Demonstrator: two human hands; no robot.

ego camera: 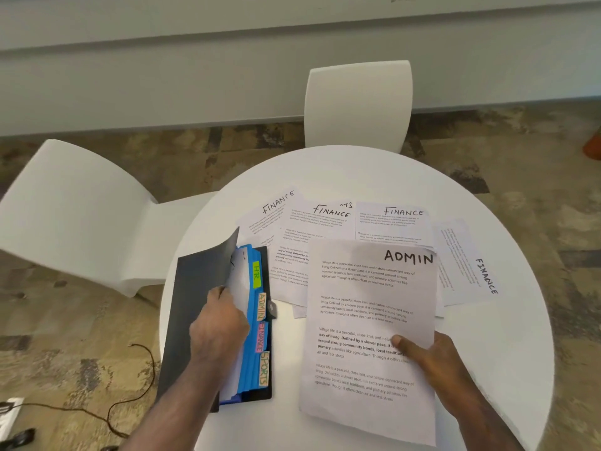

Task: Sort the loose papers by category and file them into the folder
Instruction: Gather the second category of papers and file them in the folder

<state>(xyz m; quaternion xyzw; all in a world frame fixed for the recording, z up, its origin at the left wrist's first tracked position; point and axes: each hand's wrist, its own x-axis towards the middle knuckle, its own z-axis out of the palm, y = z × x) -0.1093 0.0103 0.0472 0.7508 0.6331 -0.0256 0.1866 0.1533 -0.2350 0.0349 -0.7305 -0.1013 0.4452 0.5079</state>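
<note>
A black folder (192, 314) lies at the left of the round white table (507, 327), its cover lifted. Inside are blue dividers (252, 379) with tabs marked HR, ADMIN, FINANCE and SPORTS. My left hand (218, 323) grips the front pages and cover, holding them up off the dividers. My right hand (432, 356) pinches a sheet headed ADMIN (367, 320) by its right edge, thumb on top, holding it above the table. Several loose sheets headed FINANCE (331, 219) are spread behind it, one turned sideways at the right (468, 265).
Two white chairs stand around the table, one at the left (78, 216) and one behind (357, 105). A dark cable (136, 388) runs over the patterned carpet at the lower left. A wall lies beyond.
</note>
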